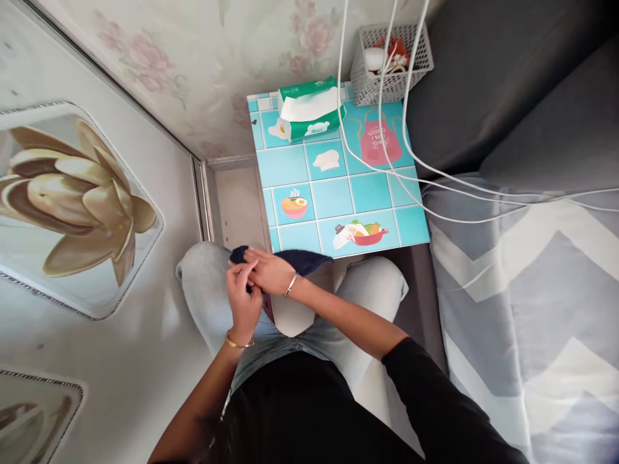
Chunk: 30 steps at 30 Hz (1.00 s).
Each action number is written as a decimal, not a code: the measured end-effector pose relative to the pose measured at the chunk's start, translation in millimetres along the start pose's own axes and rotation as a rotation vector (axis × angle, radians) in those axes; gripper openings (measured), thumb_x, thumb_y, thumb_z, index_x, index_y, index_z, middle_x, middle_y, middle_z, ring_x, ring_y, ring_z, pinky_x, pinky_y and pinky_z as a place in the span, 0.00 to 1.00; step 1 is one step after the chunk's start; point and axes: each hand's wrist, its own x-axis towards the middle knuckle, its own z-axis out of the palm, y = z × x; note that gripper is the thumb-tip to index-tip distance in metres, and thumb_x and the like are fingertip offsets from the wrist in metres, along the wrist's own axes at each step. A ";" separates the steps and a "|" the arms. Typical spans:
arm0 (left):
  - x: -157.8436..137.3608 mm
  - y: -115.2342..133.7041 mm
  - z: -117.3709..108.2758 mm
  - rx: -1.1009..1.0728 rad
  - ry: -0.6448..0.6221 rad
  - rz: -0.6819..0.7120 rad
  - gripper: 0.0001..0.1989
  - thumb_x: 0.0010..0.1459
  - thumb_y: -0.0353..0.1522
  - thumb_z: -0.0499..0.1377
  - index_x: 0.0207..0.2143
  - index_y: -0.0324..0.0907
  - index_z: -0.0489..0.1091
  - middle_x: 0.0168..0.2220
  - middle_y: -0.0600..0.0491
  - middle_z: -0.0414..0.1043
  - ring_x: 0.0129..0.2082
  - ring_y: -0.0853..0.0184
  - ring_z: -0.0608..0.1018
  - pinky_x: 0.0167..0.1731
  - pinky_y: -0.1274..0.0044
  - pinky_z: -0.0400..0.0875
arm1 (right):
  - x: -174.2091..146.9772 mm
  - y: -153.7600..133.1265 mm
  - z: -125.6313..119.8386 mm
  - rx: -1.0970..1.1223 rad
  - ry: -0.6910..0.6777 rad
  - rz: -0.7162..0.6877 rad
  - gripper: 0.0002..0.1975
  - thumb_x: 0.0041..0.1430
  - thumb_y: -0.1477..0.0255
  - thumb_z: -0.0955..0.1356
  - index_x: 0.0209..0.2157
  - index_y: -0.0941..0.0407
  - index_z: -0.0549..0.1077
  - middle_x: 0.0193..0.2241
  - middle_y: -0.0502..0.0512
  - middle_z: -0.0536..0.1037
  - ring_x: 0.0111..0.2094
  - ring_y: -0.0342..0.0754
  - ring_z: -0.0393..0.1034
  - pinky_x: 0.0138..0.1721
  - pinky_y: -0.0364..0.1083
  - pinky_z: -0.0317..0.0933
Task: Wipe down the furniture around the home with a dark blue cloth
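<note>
A dark navy piece of cloth [307, 261] lies across my left knee and stretches towards the table's front edge; its exact kind is hard to make out. Over its left part my right hand [273, 272], with a silver bangle at the wrist, is closed on the fabric. My left hand [243, 303], wearing a gold bracelet, meets it from below, its fingers bent and pinching at the bunched cloth. Both hands touch each other there, and they cover part of the cloth.
Ahead stands a small table with a turquoise tile-print cover [331, 196], holding a green tissue pack [312, 129] and a grey basket [365, 90] of odds and ends. White cables [467, 221] hang across it. A white panelled door [159, 258] is at left, a zigzag-patterned bed cover [483, 270] at right.
</note>
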 end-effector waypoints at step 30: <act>-45.3 99.3 1.7 -0.131 -0.349 -0.678 0.35 0.45 0.10 0.49 0.53 0.42 0.70 0.53 0.45 0.60 0.48 0.65 0.74 0.56 0.67 0.71 | -99.7 -59.9 -36.1 -0.353 -0.398 0.220 0.22 0.62 0.81 0.64 0.57 0.67 0.74 0.58 0.76 0.74 0.65 0.63 0.64 0.67 0.64 0.58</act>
